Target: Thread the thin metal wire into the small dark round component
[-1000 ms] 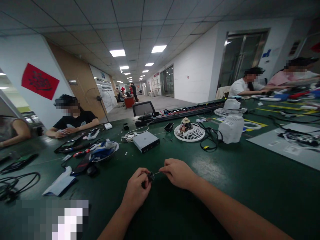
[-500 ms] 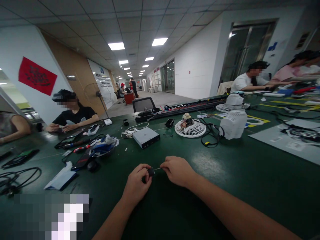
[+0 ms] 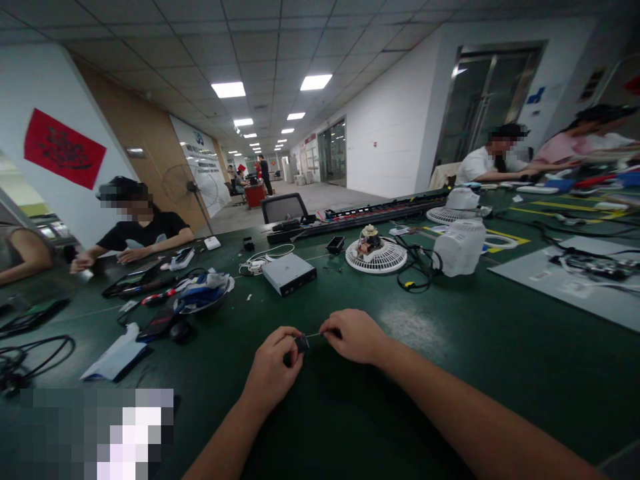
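Observation:
My left hand (image 3: 274,368) pinches a small black part (image 3: 302,343) above the green table (image 3: 220,427). Just to the right, my right hand (image 3: 354,336) is closed on a thin rod (image 3: 314,335), whose far end meets the black part; whether it is a tool or a wire is too small to tell. Beyond my hands lies a silver and black drive box (image 3: 289,273), with a white cable (image 3: 265,261) behind it. A white round fan grille (image 3: 376,256) with an exposed motor sits farther right.
Left lie a bundle of blue cloth and tools (image 3: 205,291), a pale blue packet (image 3: 115,353) and black cables (image 3: 35,353). Right stand a white housing (image 3: 461,248) and a grey board (image 3: 575,280). People sit across the table at left and right.
The whole view has shifted slightly left. My hands keep nearly the same pose, with the black part and rod still held. The person at left has moved a hand outward.

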`<state>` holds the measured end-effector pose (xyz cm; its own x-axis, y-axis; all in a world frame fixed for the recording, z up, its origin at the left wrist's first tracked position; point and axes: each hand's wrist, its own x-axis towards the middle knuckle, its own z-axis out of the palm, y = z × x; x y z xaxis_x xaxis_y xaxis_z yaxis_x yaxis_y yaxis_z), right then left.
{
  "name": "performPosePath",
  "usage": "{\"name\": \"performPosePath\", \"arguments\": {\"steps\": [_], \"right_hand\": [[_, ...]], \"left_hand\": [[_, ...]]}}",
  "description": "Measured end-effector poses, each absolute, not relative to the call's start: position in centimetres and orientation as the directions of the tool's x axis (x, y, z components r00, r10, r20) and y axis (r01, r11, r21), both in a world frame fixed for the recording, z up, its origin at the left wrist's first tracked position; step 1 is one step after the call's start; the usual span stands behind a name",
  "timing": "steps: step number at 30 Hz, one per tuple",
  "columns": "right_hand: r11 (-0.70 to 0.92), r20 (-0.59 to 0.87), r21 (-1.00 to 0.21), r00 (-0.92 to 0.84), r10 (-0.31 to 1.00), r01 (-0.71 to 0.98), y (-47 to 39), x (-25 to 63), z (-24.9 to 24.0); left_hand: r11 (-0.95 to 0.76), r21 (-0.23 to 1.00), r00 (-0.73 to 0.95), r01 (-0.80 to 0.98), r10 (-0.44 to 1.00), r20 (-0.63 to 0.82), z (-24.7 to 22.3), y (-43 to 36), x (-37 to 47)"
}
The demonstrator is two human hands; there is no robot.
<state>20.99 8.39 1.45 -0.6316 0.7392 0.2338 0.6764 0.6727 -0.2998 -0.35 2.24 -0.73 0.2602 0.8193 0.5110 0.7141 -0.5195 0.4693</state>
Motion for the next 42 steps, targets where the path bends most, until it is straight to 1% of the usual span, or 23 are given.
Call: {"name": "performPosePath", "arguments": {"steps": [2, 4, 6, 8, 12, 13, 15, 17, 19, 21, 25, 29, 33, 35, 37, 40, 42], "right_hand": [[0.7, 0.215, -0.289, -0.668, 0.712, 0.653, 8.2, 21.0, 1.5], [0.723, 0.21, -0.305, -0.696, 0.686, 0.62, 8.1, 20.9, 1.6], [0.71, 0.223, -0.307, -0.677, 0.702, 0.634, 8.0, 20.8, 1.6], [0.678, 0.23, -0.282, -0.638, 0.734, 0.679, 7.9, 20.6, 1.7], [0.657, 0.228, -0.247, -0.616, 0.754, 0.713, 7.6, 20.3, 1.9], [0.629, 0.233, -0.244, -0.586, 0.776, 0.738, 7.6, 20.3, 1.9], [0.523, 0.223, -0.25, -0.477, 0.85, 0.815, 7.7, 20.4, 2.0], [0.414, 0.168, -0.275, -0.381, 0.909, 0.868, 8.0, 20.5, 2.0], [0.367, 0.109, -0.31, -0.351, 0.93, 0.877, 8.2, 20.6, 1.8], [0.397, 0.112, -0.355, -0.383, 0.917, 0.847, 8.3, 20.5, 1.6], [0.537, 0.159, -0.413, -0.522, 0.838, 0.736, 7.9, 19.6, 1.0], [0.576, 0.106, -0.392, -0.586, 0.803, 0.718, 7.1, 18.9, 0.9], [0.565, 0.06, -0.367, -0.587, 0.807, 0.739, 7.1, 19.0, 0.9], [0.535, 0.084, -0.428, -0.557, 0.826, 0.729, 7.3, 19.1, 0.8], [0.479, 0.129, -0.562, -0.5, 0.857, 0.675, 7.7, 19.2, 0.5], [0.392, 0.162, -0.78, -0.447, 0.88, 0.487, 8.4, 19.2, -0.2], [0.321, 0.144, -0.879, -0.446, 0.883, 0.352, 8.7, 19.0, -0.6]], "left_hand": [[-0.523, 0.462, 0.265, 0.716, 0.817, 0.513, -0.7, 2.2, -0.4], [-0.524, 0.464, 0.266, 0.714, 0.816, 0.513, -0.6, 2.2, -0.4], [-0.525, 0.471, 0.263, 0.709, 0.816, 0.514, -0.6, 2.2, -0.4], [-0.52, 0.475, 0.259, 0.71, 0.82, 0.511, -0.7, 2.2, -0.4], [-0.485, 0.474, 0.237, 0.735, 0.839, 0.49, -0.8, 2.3, -0.4], [-0.474, 0.469, 0.226, 0.745, 0.841, 0.491, -0.8, 2.3, -0.4], [-0.452, 0.461, 0.194, 0.764, 0.842, 0.504, -0.9, 2.4, -0.6], [-0.428, 0.462, 0.159, 0.777, 0.843, 0.514, -0.9, 2.6, -0.8], [-0.402, 0.476, 0.132, 0.782, 0.854, 0.504, -1.0, 2.7, -1.0], [-0.366, 0.498, 0.105, 0.786, 0.874, 0.475, -0.9, 2.8, -1.1], [-0.232, 0.52, 0.014, 0.822, 0.921, 0.389, -0.8, 2.9, -0.9], [-0.104, 0.529, -0.076, 0.842, 0.949, 0.307, -0.6, 2.6, -0.8], [-0.061, 0.565, -0.099, 0.823, 0.963, 0.249, -0.5, 2.5, -0.8], [-0.087, 0.569, -0.069, 0.818, 0.967, 0.246, -0.6, 2.5, -0.9], [-0.13, 0.568, -0.029, 0.813, 0.964, 0.263, -0.8, 2.5, -0.9], [-0.194, 0.556, 0.033, 0.808, 0.957, 0.287, -1.0, 2.6, -0.9], [-0.242, 0.547, 0.09, 0.801, 0.953, 0.29, -0.9, 2.5, -0.8]]}}
